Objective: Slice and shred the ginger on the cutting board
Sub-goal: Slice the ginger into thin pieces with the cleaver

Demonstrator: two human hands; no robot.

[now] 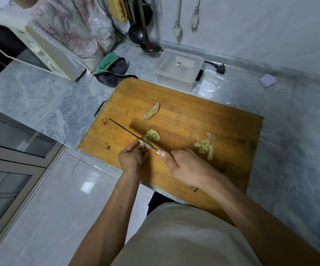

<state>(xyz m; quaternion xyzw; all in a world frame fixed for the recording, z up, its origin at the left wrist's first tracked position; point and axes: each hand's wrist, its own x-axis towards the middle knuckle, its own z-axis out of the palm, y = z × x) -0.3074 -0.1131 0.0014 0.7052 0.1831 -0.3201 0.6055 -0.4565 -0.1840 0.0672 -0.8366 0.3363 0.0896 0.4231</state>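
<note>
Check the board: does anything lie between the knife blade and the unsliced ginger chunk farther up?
Nothing visible does. Bare wood of the rectangular wooden cutting board separates the thin steel knife blade from the pale yellow unsliced ginger chunk; the fanned slices lie beside the blade.

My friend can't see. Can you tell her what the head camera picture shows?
A person cuts ginger on a wooden board: the right hand grips a knife, and the left hand holds the ginger slices under the blade. More slices lie to the right, and an uncut piece farther back.
</note>
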